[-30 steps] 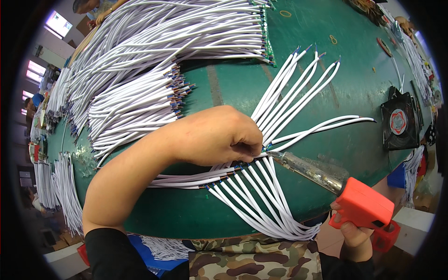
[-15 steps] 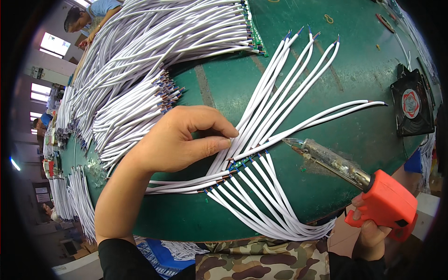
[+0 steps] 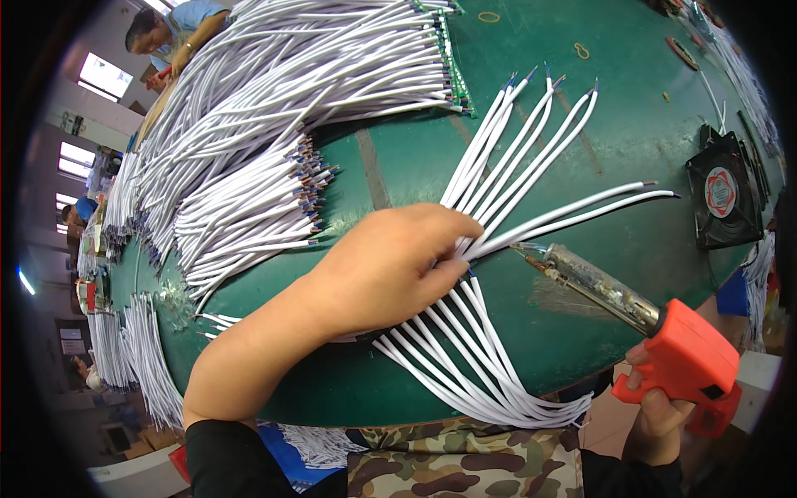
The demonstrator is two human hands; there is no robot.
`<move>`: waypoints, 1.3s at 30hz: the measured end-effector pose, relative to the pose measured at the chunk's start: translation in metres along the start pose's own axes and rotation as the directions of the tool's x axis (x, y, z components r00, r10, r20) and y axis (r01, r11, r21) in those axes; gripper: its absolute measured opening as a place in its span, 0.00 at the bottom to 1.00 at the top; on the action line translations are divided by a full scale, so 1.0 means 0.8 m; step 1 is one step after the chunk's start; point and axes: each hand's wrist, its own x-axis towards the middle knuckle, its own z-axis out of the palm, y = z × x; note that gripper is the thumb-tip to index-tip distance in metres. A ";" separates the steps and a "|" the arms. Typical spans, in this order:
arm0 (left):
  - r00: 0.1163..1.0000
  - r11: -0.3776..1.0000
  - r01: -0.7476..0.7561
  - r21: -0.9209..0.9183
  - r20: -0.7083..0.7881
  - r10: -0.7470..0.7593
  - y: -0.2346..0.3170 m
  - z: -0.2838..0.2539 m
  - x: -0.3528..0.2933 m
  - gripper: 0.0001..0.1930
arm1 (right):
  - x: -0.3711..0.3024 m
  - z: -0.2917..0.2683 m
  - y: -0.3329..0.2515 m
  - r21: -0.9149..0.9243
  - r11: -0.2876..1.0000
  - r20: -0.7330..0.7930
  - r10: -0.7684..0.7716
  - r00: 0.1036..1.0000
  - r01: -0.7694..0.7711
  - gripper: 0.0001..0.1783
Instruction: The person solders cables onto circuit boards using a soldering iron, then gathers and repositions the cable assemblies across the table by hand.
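Note:
My left hand (image 3: 398,266) reaches across the table with thumb and forefinger closed at the near ends of white cables (image 3: 564,217). Several other white cables (image 3: 498,187) fan out beyond it, their far tips showing bare blue and brown wires. Under this hand the strip of green circuit board is almost wholly hidden. From there a second row of white cables (image 3: 477,344) curves toward my lap. My right hand (image 3: 660,415) is wrapped round the handle of a red soldering gun (image 3: 693,349). Its metal tip points left, close to the pinched cables but apart from my fingertips.
A large heap of white cables (image 3: 307,66) on green boards lies at the far left, with a loose bundle (image 3: 249,207) before it. At right stands a black fan (image 3: 722,191). Rubber bands (image 3: 489,17) lie on the green table (image 3: 398,149). Another person (image 3: 187,33) works far left.
My left hand has moved right and forward, from over the board to the cables by the soldering tip, and its fingers have closed there. The soldering gun has barely moved.

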 end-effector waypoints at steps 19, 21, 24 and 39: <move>0.891 0.967 0.253 0.016 -0.394 -0.226 -0.030 -0.066 -0.086 0.08 | -0.018 -0.008 0.027 0.049 0.994 -0.080 -0.096 0.992 0.100 0.38; 0.874 0.930 0.360 0.068 -0.373 -0.311 -0.031 -0.083 -0.107 0.08 | -0.016 -0.004 0.025 0.100 0.992 -0.082 -0.070 0.994 0.078 0.37; 0.959 0.862 0.252 0.439 -0.233 -0.161 -0.044 -0.076 -0.130 0.09 | -0.010 0.003 0.015 0.176 0.982 -0.103 -0.047 0.994 0.064 0.30; 0.892 0.897 0.090 0.433 -0.435 0.121 -0.029 -0.077 -0.100 0.12 | -0.013 0.005 0.000 0.191 0.979 -0.067 -0.062 0.996 0.074 0.27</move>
